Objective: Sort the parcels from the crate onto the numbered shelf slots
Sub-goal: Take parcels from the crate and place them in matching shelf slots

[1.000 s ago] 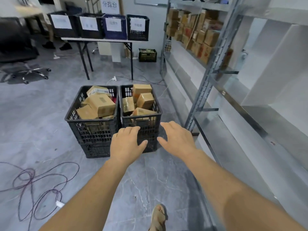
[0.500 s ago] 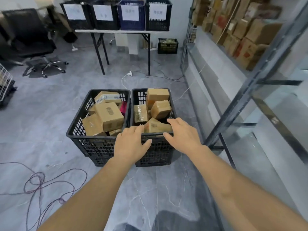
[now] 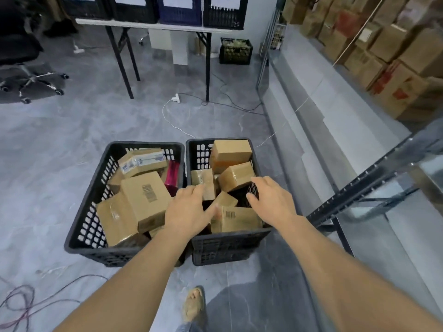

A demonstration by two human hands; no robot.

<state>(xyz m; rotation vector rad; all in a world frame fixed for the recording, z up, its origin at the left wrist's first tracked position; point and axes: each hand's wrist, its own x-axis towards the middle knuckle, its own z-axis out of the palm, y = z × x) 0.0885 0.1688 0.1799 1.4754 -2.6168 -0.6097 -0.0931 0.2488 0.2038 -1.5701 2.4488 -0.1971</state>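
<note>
Parcels (image 3: 231, 152) of brown cardboard fill the right crate (image 3: 230, 239), a black slotted plastic crate standing on the grey floor at the centre of the frame. Nearest its lower rim lies a barcoded parcel (image 3: 242, 220), label facing up.

The left hand (image 3: 188, 212) is over the lower left corner of this crate. Its fingers are extended and relaxed and grasp nothing. Its thumb lies at the left edge of the barcoded parcel (contact cannot be confirmed). The right hand (image 3: 274, 200) is over the crate's right side, fingers likewise loose and grasping nothing, just beside a taped parcel (image 3: 236, 176).

The left crate (image 3: 84, 248) stands directly beside the right crate, left of centre. It holds further cartons, among them a large carton (image 3: 146, 195) with a printed barcode and a magenta package (image 3: 172, 174).

Metal shelving (image 3: 364, 185) runs along the right of the frame, with stacked cartons (image 3: 395, 68) at the upper right. A folding table (image 3: 148, 24) carrying labelled bins (image 3: 179, 8) spans the upper edge. A small crate (image 3: 236, 51) sits on the floor to its right.

Also on the floor:
- an office chair (image 3: 28, 77) at the upper left
- a white power strip (image 3: 176, 98) above the crates
- loose cables (image 3: 21, 300) at the lower left
- a sandalled foot (image 3: 194, 303) at the bottom centre
</note>
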